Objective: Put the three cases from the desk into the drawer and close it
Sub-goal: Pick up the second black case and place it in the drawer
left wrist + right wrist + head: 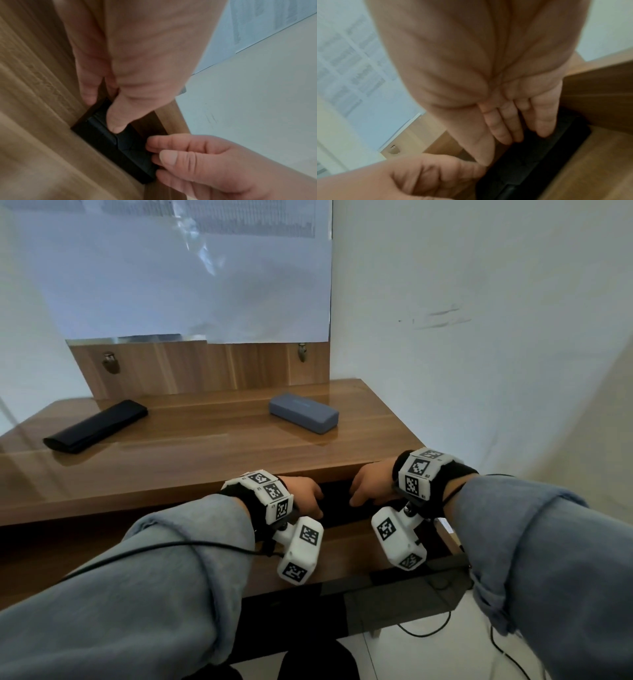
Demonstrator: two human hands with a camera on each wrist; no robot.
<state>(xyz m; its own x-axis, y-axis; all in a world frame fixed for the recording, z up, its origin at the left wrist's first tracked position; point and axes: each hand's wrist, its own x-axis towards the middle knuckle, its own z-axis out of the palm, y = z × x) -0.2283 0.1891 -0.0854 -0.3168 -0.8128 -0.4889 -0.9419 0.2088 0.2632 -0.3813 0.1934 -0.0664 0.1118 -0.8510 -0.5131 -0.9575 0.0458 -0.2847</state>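
Both hands are low at the front of the surface [191, 436], setting a black case [109, 142] into the open drawer [342, 546]. Left hand [301, 491]: thumb tip presses on the case's top, the other fingers [89, 86] reach past its far edge. Right hand [371, 481]: fingers curl round the other end, thumb on top. Best way to do this step, likely: keep the case level, seat it flat against the drawer's back wall so two more fit, let go only once it rests. The head view shows just a dark gap between the hands; the contact only reads in the wrist views. The head view alone shows what remains: a second black case [96, 426] far left and a grey case [303, 412] far right, well apart, both on top. Drawer not yet closed.
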